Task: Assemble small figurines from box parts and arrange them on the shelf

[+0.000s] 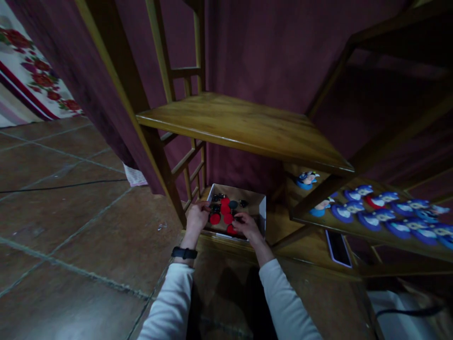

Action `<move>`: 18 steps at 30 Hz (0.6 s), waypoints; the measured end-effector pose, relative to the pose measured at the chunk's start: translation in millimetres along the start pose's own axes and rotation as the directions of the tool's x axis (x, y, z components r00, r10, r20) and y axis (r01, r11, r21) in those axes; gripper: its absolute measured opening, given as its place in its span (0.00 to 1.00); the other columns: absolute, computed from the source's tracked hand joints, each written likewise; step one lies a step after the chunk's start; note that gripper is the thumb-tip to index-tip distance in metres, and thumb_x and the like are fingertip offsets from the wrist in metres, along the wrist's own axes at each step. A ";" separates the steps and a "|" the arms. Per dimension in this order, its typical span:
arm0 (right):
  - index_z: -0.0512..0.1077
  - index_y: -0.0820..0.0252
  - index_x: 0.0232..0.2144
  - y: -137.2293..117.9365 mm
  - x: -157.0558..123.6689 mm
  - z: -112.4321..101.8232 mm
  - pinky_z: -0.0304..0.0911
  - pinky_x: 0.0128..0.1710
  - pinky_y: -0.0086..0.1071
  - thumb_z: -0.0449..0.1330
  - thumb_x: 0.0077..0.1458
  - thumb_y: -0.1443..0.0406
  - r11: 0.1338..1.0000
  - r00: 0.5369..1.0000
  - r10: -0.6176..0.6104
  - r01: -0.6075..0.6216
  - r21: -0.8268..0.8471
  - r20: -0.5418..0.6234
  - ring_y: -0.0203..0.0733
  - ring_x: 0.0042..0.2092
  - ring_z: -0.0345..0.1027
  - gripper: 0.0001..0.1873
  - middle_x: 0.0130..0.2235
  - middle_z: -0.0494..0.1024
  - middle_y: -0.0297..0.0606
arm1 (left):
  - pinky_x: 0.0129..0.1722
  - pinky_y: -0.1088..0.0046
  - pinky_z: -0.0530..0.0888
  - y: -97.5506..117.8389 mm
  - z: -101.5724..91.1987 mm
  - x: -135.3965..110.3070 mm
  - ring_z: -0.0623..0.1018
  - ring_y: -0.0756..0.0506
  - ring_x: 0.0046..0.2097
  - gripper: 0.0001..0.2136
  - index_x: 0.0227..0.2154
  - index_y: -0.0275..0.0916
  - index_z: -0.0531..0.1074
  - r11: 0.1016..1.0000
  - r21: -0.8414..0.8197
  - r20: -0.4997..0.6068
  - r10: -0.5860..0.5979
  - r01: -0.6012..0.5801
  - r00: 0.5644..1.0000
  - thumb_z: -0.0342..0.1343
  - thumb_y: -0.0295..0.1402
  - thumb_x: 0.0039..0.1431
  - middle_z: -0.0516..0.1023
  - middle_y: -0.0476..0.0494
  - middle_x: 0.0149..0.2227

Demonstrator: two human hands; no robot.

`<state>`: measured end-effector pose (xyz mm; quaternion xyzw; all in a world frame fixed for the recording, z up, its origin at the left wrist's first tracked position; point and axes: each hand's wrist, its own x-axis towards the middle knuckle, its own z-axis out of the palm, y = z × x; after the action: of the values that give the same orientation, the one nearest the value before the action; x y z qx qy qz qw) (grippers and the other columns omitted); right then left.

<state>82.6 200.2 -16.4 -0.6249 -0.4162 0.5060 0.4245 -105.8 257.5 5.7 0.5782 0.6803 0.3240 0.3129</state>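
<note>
A shallow white cardboard box (262, 210) with a brown inside sits on the low wooden shelf. Several red round-based pieces (214, 218) and several small black pieces (242, 203) lie in it, too small to make out closely. At the box's left side, my left hand (198, 218) reaches in, its fingers closed beside a black piece. My right hand (248, 226) is over the front right part of the box, fingers bent together next to a red piece (231, 229). Whatever lies between the fingertips of either hand is hidden.
Above the box juts a wooden shelf board (233, 123). To the right, several blue-and-white figurines (377, 218) stand on another shelf, with a phone-like dark slab (339, 248) below. A purple curtain (255, 61) hangs behind; a black cable (63, 185) crosses the floor.
</note>
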 end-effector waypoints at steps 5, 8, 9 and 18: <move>0.67 0.60 0.28 7.8 -5.9 -21.0 0.67 0.23 0.28 0.64 0.33 0.60 0.977 0.997 0.046 -0.031 0.211 -0.066 0.30 0.25 0.65 0.17 0.27 0.70 0.30 | 0.39 0.75 0.69 2.9 13.2 -7.8 0.75 0.45 0.40 0.18 0.40 0.38 0.73 0.990 0.142 0.087 0.012 -0.025 0.996 0.50 0.21 0.44 0.78 0.41 0.34; 0.68 0.60 0.29 12.0 1.5 -19.7 0.68 0.22 0.27 0.64 0.32 0.59 0.977 0.995 0.029 -0.008 0.213 -0.094 0.30 0.25 0.65 0.18 0.26 0.70 0.29 | 0.41 0.73 0.68 6.0 24.4 -10.3 0.75 0.44 0.43 0.21 0.45 0.37 0.70 0.962 0.262 0.132 0.050 -0.083 0.990 0.50 0.20 0.45 0.77 0.37 0.39; 0.68 0.60 0.29 13.0 4.5 -18.0 0.68 0.23 0.28 0.64 0.32 0.59 0.978 0.996 0.023 -0.004 0.211 -0.085 0.31 0.25 0.66 0.18 0.26 0.70 0.29 | 0.42 0.73 0.68 6.9 28.9 -9.8 0.74 0.44 0.43 0.23 0.46 0.37 0.69 0.948 0.299 0.142 0.073 -0.113 0.987 0.49 0.19 0.45 0.75 0.37 0.41; 0.70 0.61 0.32 21.6 15.5 2.4 0.69 0.27 0.33 0.64 0.33 0.59 0.991 0.999 -0.035 0.037 0.130 -0.017 0.35 0.27 0.68 0.20 0.26 0.71 0.31 | 0.48 0.67 0.64 2.3 66.5 3.8 0.69 0.43 0.48 0.19 0.47 0.33 0.65 0.812 0.523 0.141 0.219 -0.260 0.966 0.43 0.21 0.52 0.70 0.32 0.45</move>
<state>84.4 208.8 -41.5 -0.5920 -0.3901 0.5198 0.4766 -51.8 266.8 -32.2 0.7351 0.6533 0.1357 0.1204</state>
